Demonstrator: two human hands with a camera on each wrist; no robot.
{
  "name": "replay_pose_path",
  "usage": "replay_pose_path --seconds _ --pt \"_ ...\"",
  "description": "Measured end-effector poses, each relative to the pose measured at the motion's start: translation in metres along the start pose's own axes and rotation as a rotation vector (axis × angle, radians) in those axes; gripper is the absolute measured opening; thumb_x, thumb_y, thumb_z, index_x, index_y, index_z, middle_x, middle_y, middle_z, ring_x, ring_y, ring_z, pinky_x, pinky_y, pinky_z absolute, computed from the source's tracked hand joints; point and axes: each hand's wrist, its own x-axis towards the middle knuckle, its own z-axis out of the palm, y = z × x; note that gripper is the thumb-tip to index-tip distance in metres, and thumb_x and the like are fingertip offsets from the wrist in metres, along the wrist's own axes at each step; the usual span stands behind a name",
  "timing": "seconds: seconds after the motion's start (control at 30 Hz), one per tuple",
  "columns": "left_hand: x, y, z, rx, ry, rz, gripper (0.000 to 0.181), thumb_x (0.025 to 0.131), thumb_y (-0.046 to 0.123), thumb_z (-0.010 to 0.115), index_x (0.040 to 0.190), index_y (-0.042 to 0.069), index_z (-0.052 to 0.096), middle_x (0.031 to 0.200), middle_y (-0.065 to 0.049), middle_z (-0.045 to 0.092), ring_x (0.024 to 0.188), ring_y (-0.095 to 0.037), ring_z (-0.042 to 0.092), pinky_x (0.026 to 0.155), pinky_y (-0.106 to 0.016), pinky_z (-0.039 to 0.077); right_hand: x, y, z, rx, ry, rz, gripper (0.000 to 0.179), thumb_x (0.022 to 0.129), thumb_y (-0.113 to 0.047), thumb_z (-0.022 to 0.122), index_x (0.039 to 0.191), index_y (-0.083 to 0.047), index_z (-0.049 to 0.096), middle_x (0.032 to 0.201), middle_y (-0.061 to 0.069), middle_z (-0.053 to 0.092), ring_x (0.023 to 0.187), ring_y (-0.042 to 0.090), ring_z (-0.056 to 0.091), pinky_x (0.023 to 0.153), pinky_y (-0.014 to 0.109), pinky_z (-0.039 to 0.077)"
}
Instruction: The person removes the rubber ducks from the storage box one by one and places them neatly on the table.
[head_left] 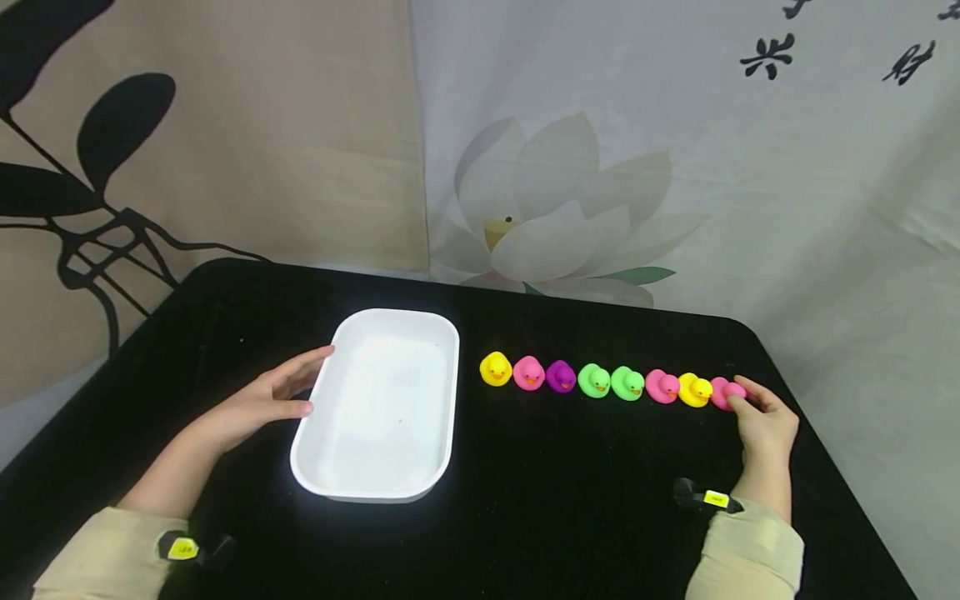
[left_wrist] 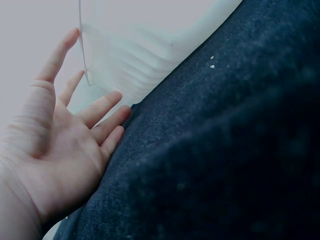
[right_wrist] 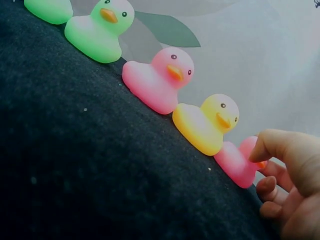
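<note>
A row of several rubber ducks stretches across the table to the right of a white tray point(head_left: 302, 454). At the row's right end, my right hand point(head_left: 770, 429) pinches a pink rubber duck point(right_wrist: 235, 162) between thumb and fingers, partly covering its head. Next to it sits a yellow rubber duck point(right_wrist: 202, 127), then another pink duck point(right_wrist: 157, 82) and a green duck point(right_wrist: 97, 35). My left hand point(head_left: 258, 404) is at the tray's left side, fingers spread and extended, fingertips right at the rim; the left wrist view shows its palm beside the tray wall point(left_wrist: 150, 55).
Toward the left end of the row are a yellow duck point(head_left: 496, 369), a pink duck point(head_left: 528, 373), a purple duck point(head_left: 560, 377) and a green duck point(head_left: 594, 381). Black cloth point(head_left: 555, 500) covers the table. Behind it hangs a printed curtain point(head_left: 337, 150).
</note>
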Motion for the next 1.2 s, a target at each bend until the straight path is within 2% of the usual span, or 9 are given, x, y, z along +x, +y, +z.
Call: replay_pose_path --seconds 0.13,0.23,0.47,0.6,0.8,1.0,1.1,1.2 --pt "0.0 0.0 0.0 -0.007 -0.001 -0.003 0.072 0.087 0.008 0.06 0.15 0.009 0.026 0.152 -0.016 0.027 0.133 -0.047 0.028 0.092 -0.071 0.033 0.001 0.001 -0.001 -0.044 -0.008 -0.006 0.039 0.09 -0.017 0.066 0.128 -0.017 0.064 0.092 -0.017 0.056 0.109 0.014 0.041 0.089 0.024 0.036" --pt "0.0 0.0 0.001 -0.012 -0.004 -0.002 0.072 0.087 0.008 0.06 0.15 0.009 0.026 0.152 -0.016 0.027 0.134 -0.048 0.027 0.092 -0.071 0.033 0.001 0.001 -0.001 -0.034 -0.01 0.011 0.039 0.09 -0.015 0.066 0.128 -0.019 0.064 0.095 -0.016 0.056 0.109 0.014 0.041 0.089 0.024 0.036" --pt "0.0 0.001 0.001 -0.014 -0.013 0.0 0.071 0.087 0.007 0.059 0.15 0.008 0.026 0.152 -0.017 0.027 0.134 -0.048 0.027 0.092 -0.072 0.032 -0.001 -0.002 -0.002 -0.031 -0.014 0.008 0.041 0.09 -0.015 0.066 0.13 -0.021 0.063 0.109 -0.009 0.058 0.117 0.016 0.039 0.1 0.028 0.034" --pt "0.0 0.002 0.0 -0.013 -0.011 -0.007 0.072 0.087 0.007 0.06 0.15 0.008 0.026 0.152 -0.016 0.027 0.134 -0.048 0.027 0.092 -0.072 0.033 -0.004 -0.007 -0.002 0.012 0.001 0.026 0.042 0.089 -0.016 0.068 0.131 -0.022 0.062 0.115 -0.007 0.058 0.124 0.018 0.036 0.107 0.031 0.031" --pt "-0.001 0.003 -0.002 -0.006 -0.02 -0.009 0.072 0.087 0.009 0.06 0.15 0.01 0.026 0.152 -0.016 0.027 0.132 -0.047 0.029 0.092 -0.071 0.033 -0.006 -0.02 0.0 0.077 0.033 -0.017 0.043 0.087 -0.011 0.069 0.129 -0.022 0.064 0.119 -0.005 0.059 0.129 0.018 0.034 0.107 0.03 0.031" --pt "0.0 0.004 -0.004 0.004 0.01 -0.042 0.065 0.091 0.011 0.058 0.149 0.01 0.03 0.149 -0.015 0.033 0.13 -0.042 0.037 0.092 -0.064 0.04 -0.011 -0.039 0.004 0.144 0.076 -0.055 0.037 0.087 -0.01 0.068 0.122 -0.023 0.068 0.116 -0.005 0.06 0.12 0.011 0.04 0.1 0.026 0.036" --pt "0.002 0.006 -0.004 0.019 0.033 -0.065 0.062 0.093 0.012 0.057 0.148 0.011 0.031 0.147 -0.013 0.038 0.128 -0.036 0.043 0.092 -0.061 0.042 -0.014 -0.048 0.007 0.164 0.075 -0.073 0.035 0.088 -0.011 0.068 0.121 -0.022 0.069 0.112 -0.005 0.061 0.104 0.008 0.047 0.087 0.02 0.043" --pt "0.005 0.008 -0.006 0.043 0.047 -0.079 0.06 0.094 0.015 0.056 0.149 0.015 0.031 0.144 -0.013 0.043 0.126 -0.034 0.047 0.093 -0.061 0.041 -0.018 -0.055 0.011 0.2 0.058 -0.095 0.032 0.088 -0.01 0.068 0.118 -0.019 0.07 0.102 -0.007 0.061 0.085 0.006 0.051 0.068 0.013 0.044"
